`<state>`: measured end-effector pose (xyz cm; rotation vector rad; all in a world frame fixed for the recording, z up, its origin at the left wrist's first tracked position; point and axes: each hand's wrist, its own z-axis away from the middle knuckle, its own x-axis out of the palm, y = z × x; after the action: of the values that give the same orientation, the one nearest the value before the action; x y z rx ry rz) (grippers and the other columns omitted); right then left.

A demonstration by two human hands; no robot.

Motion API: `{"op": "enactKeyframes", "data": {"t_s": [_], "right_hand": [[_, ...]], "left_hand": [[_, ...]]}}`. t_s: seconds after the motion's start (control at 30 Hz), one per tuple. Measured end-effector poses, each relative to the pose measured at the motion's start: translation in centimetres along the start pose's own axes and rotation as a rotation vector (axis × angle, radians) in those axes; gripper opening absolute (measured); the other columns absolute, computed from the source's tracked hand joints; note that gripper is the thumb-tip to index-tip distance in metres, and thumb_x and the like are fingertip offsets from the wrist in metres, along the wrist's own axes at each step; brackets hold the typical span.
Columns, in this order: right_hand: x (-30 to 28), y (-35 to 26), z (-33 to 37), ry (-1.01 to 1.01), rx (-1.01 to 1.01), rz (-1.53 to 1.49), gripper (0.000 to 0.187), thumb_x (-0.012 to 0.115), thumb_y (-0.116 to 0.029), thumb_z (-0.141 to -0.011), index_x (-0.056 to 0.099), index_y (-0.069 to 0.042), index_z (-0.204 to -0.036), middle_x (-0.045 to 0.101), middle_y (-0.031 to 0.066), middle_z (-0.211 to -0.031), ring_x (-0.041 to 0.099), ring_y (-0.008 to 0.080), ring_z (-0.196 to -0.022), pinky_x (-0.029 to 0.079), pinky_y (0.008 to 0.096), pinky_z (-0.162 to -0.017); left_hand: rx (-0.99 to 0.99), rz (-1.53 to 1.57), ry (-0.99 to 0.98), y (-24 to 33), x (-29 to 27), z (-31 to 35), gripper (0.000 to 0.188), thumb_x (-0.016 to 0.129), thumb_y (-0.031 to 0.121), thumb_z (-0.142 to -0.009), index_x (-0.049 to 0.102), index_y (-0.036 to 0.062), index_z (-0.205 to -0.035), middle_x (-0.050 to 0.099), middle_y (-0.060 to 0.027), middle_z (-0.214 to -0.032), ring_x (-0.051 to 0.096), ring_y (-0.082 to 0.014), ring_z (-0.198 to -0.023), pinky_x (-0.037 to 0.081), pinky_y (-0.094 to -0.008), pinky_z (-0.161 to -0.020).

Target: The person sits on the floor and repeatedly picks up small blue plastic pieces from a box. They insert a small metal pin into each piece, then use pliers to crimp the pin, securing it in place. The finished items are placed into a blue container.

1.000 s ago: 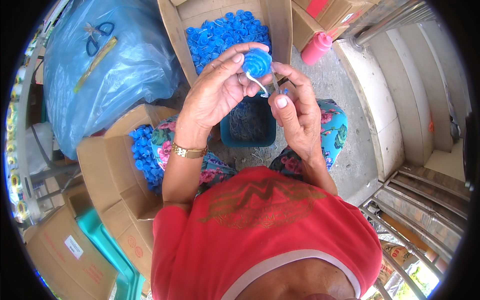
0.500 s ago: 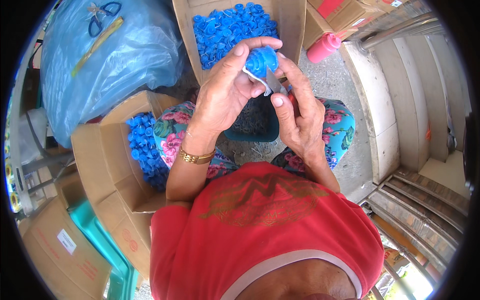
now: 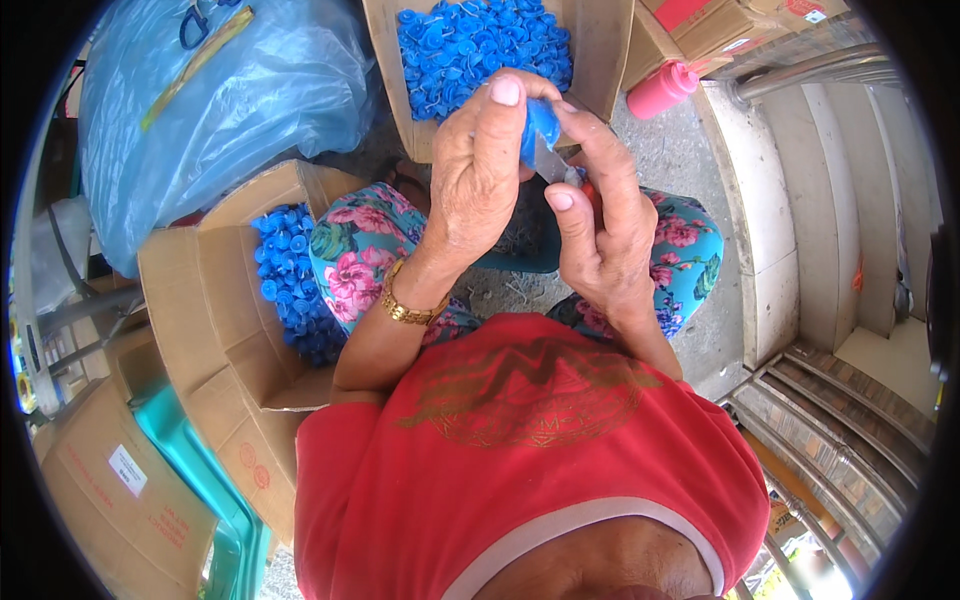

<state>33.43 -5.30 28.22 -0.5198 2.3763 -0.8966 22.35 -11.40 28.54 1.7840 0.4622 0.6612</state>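
Observation:
My left hand (image 3: 472, 170) is closed around a blue plastic piece (image 3: 541, 124), cup-like in shape, and its fingers and thumb hide much of it. Gripped in my right hand (image 3: 612, 215) is a small knife (image 3: 549, 163) with a short flat blade; a bit of its orange-red handle shows between the fingers. The blade rests against the lower edge of the blue piece. My right index finger reaches up beside the piece, and the right thumb lies near the base of the blade. Both hands are held up above my lap.
Small blue plastic pieces (image 3: 480, 50) fill a cardboard box (image 3: 608, 65) ahead; more lie in a second box (image 3: 190, 300) at left. Between my knees sits a dark teal tub (image 3: 520, 263). A pink bottle (image 3: 662, 90) stands right; a blue plastic bag (image 3: 240, 110) bulges far left.
My left hand has turned, its thumb now over the blue piece and its back toward me. The white strand that hung beneath the piece is no longer visible. The right hand keeps the knife.

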Motion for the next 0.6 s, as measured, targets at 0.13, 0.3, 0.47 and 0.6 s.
{"op": "enactKeyframes", "data": {"t_s": [0.13,0.3,0.47,0.6], "right_hand": [[-0.2,-0.3,0.1,-0.036,0.046,-0.024,0.037,0.056,-0.013,-0.088,0.046,-0.002,-0.123,0.062,0.0166,-0.106,0.066,0.0266,-0.072,0.051,0.0313,-0.065],[0.2,0.2,0.1,0.012,-0.006,-0.012,0.034,0.054,-0.014,-0.09,0.046,-0.002,-0.121,0.062,0.0164,-0.101,0.064,0.0225,-0.068,0.05,0.0294,-0.062],[-0.1,-0.2,-0.1,-0.049,0.212,-0.388,0.032,0.053,-0.016,-0.092,0.045,-0.002,-0.12,0.061,0.0119,-0.096,0.061,0.0153,-0.074,0.048,0.027,-0.065],[-0.4,-0.1,0.3,-0.08,0.22,-0.33,0.038,0.052,-0.017,-0.092,0.042,-0.002,-0.125,0.06,0.0092,-0.098,0.058,0.0122,-0.075,0.046,0.0252,-0.066]], "left_hand": [[0.067,-0.016,0.015,-0.3,0.1,0.0,0.047,0.033,0.041,-0.098,0.06,0.0035,-0.088,0.051,0.0024,-0.065,0.043,-0.0045,-0.055,0.035,-0.0204,-0.049],[0.041,0.045,0.004,-0.1,0.4,0.3,0.046,0.034,0.039,-0.098,0.06,0.0021,-0.088,0.05,0.0023,-0.064,0.043,-0.0041,-0.056,0.034,-0.0204,-0.05],[0.042,-0.002,0.008,1.2,0.5,0.7,0.044,0.035,0.036,-0.098,0.06,0.0018,-0.087,0.049,0.0025,-0.064,0.043,-0.0049,-0.059,0.035,-0.0217,-0.052],[0.011,0.109,-0.106,1.2,-0.5,0.4,0.03,0.044,0.028,-0.096,0.057,0.0014,-0.096,0.054,-0.001,-0.079,0.048,-0.0065,-0.071,0.04,-0.0215,-0.064]]}}
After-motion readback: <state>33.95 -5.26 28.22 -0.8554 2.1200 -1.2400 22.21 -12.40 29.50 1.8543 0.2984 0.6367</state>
